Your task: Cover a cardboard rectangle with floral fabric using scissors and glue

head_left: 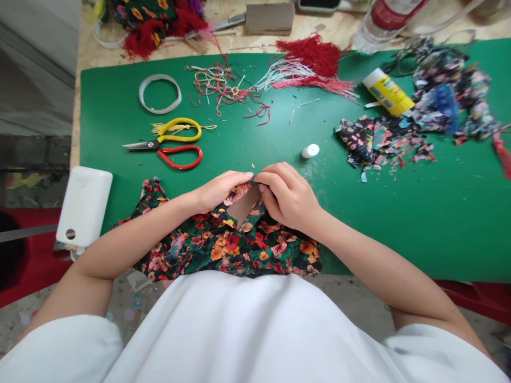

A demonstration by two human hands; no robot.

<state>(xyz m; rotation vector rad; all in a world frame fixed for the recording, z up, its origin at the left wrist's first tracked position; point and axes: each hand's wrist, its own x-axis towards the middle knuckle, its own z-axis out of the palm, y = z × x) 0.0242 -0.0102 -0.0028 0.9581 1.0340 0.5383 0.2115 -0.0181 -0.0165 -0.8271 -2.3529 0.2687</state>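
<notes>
Both hands meet at a small piece of grey-brown cardboard with floral fabric folded over its edges. My left hand grips its upper left side, thumb stretched along the top edge. At the upper right corner, the fingers of my right hand are bent and pinch the fabric edge. Beneath lies a larger floral cloth in dark green, red and orange, along the table's near edge. A small white cap stands beyond my right hand. Scissors with one yellow and one red handle lie beyond my left forearm.
On the green mat are a tape ring, tangled cords, red and white tassels, a yellow glue stick and fabric scraps. A white power bank sits at the left edge; a bottle stands at the back.
</notes>
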